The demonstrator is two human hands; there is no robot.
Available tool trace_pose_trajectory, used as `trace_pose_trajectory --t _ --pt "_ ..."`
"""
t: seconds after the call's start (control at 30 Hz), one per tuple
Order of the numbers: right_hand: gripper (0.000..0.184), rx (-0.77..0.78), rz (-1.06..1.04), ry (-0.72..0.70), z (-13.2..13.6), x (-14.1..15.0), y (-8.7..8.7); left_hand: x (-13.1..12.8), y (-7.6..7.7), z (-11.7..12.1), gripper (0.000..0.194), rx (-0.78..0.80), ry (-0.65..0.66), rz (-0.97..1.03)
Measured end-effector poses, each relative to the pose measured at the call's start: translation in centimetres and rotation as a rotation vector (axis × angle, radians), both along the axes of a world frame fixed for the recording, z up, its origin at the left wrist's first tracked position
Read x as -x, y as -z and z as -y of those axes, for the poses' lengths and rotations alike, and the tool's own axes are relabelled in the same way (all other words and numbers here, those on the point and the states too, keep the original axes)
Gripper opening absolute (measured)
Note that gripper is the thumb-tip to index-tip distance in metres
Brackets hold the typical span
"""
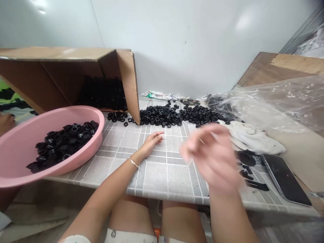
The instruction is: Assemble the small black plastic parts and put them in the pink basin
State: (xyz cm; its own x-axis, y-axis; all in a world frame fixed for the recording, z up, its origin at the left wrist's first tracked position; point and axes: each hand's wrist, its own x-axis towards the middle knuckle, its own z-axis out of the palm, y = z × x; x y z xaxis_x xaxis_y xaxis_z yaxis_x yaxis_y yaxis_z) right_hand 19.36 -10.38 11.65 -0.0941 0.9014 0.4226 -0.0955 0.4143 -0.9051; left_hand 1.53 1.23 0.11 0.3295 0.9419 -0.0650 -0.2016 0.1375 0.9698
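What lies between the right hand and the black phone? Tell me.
In the head view, the right hand and the black phone have black parts between them on the tiled counter: a round piece, small pieces and a flat strip.

Tile-patterned counter (164, 175): pink plastic basin (20, 158) at left, cardboard box (50, 77) on its side behind, loose black hex nuts (162, 115) strewn along the back, white cloth (255, 138) and dark phone (285, 179) at right.

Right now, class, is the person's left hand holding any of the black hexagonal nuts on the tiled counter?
No, the bare left hand rests empty on the grey tile-patterned counter, just short of the loose pile of black hexagonal nuts.
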Motion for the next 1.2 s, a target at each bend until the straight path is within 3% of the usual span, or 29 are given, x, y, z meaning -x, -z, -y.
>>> trace_pose_trajectory --t 0.07,0.17,0.23,0.33,0.5,0.67,0.8,0.93,1.0,1.07,1.2 --pt "0.028 0.101 0.048 0.186 -4.6 0.4 2.6 0.3 0.1 -0.1 0.039 0.019 -0.001 0.019" --pt "0.026 0.276 0.395 0.427 -11.6 0.7 7.3 0.7 0.1 -0.3 0.038 0.060 -0.032 0.056" --pt "0.032 0.221 0.663 0.473 -14.8 0.7 9.6 0.8 0.1 -0.4 0.037 0.071 -0.028 0.049" --pt "0.034 0.165 0.976 0.504 -16.9 0.8 11.2 0.9 0.2 -0.6 0.038 0.063 -0.005 0.024" --pt "0.027 0.108 1.179 0.487 -17.6 1.0 12.0 1.0 0.2 -0.6 0.040 0.025 0.019 -0.042" --pt "0.021 0.042 1.130 0.458 -17.9 0.0 12.6 0.9 0.4 -0.4 0.037 -0.024 0.054 -0.086" --pt "0.022 0.036 1.018 0.420 -17.5 0.1 11.5 0.7 0.4 -0.1 0.039 -0.093 -0.017 -0.152" --pt "0.037 0.116 0.960 0.147 -14.7 1.5 10.3 0.2 0.2 0.4 0.054 -0.351 -0.095 -0.388" --pt "0.030 0.086 1.059 0.044 -12.8 2.1 10.1 -0.1 0.3 0.7 0.048 -0.489 -0.059 -0.510" --pt "0.027 0.052 1.152 0.029 -11.3 2.0 10.3 -0.3 0.3 0.9 0.036 -0.554 -0.008 -0.602" --pt "0.023 0.139 1.088 0.051 -11.8 -1.4 10.6 -0.3 0.1 1.4 0.022 -0.575 0.096 -0.690"
